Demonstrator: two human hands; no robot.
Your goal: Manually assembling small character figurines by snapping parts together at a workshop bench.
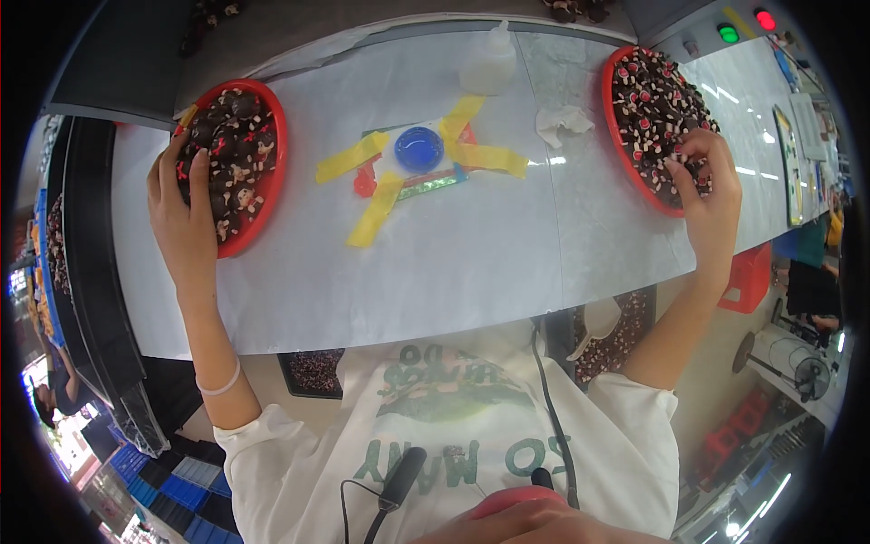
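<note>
My left hand [186, 213] rests over the left side of a red oval tray [279, 150] heaped with small dark-brown and pale parts [240, 136]. Its fingers are stretched out and its thumb stands apart, over the parts. On the right, my right hand [711, 186] reaches into a second red oval tray [625, 163], filled with small black, pink and red parts [657, 109]. Thumb and forefinger there are bent together among the parts; anything between them is too small to make out. Midway between the trays sits a round blue dish [419, 150], on a flat piece held by yellow tape strips [489, 160].
A translucent squeeze bottle [488, 65] stands at the back of the white table [453, 290]. Crumpled tissue [564, 124] lies near the right tray. Green [728, 34] and red [766, 19] lights glow on the machine. Bins of parts [315, 374] sit below the near edge.
</note>
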